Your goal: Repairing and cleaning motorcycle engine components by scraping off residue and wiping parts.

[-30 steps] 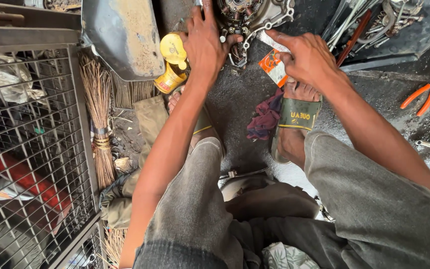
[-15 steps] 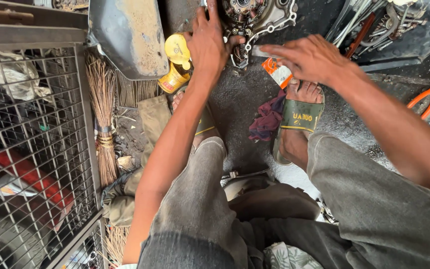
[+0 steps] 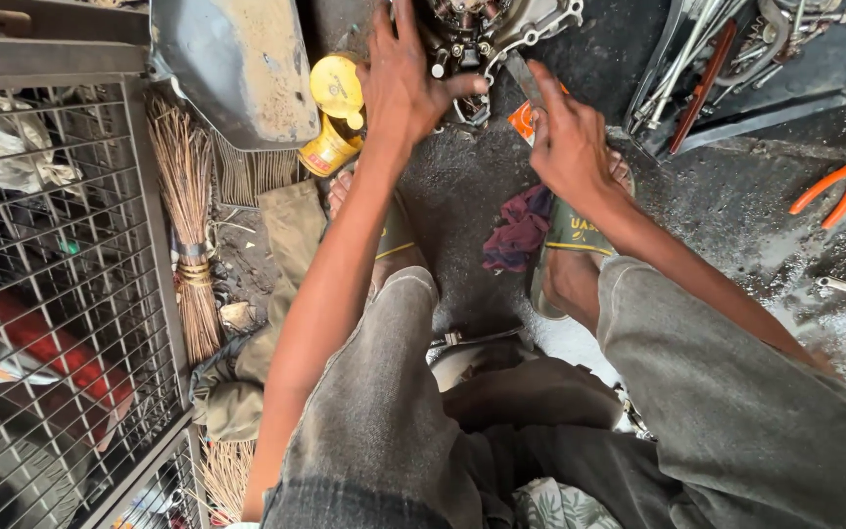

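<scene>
A wire cage fills the space far left of the left hand's grip, and a straw broom is leaned against its edge. A dented metal cover is seen just left of that grip, with a yellow bottle lying between the cover and the wrist. The dark, oily floor is spread to the right of the right hand's grip; a tray of tools is set there, and orange pliers are laid farther right. A purple rag is bunched below the right grip, beside a green sandal.

The engine part sits at the top, directly under and between both grips. The left hand is spread flat on it, fingers apart, nothing clamped. The right hand is closed on a flat tool, whose tip is pointed up toward the part. An orange packet is partly hidden behind that grip.
</scene>
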